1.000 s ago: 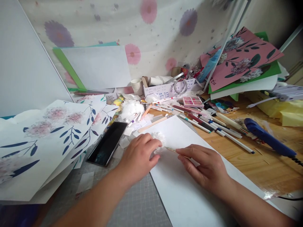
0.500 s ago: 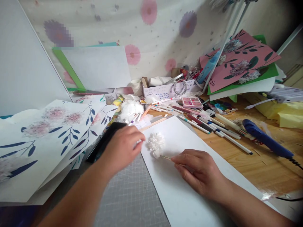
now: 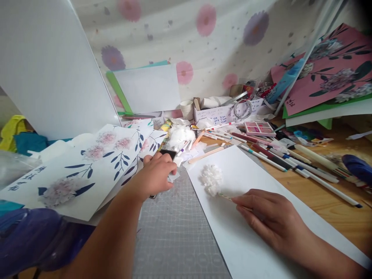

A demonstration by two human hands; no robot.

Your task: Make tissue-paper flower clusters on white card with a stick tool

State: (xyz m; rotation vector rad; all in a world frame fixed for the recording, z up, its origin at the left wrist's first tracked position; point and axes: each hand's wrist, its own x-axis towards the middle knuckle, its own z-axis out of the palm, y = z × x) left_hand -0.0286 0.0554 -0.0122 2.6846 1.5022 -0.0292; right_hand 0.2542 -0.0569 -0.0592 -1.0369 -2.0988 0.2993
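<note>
My right hand pinches a slim pale patterned tool, whose far end meets the lower edge of a white ruffled paper flower. Whether the tool has one or two arms I cannot tell. The flower rests on a large white sheet, near its far left part. My left hand is over a black, phone-like object, to the left of the sheet. Its fingers are curled down, and a small pale scrap shows beneath the fingertips.
A grey cutting mat lies under the sheet. Painted flower sheets overlap at left. White fluffy material, a flat wooden stick, several pens and a paint palette crowd the back. Paper cups stand behind.
The view has swung left. My left hand has moved away from the flower, over the black object. My right hand keeps its pinch on the slim tool at the flower.
</note>
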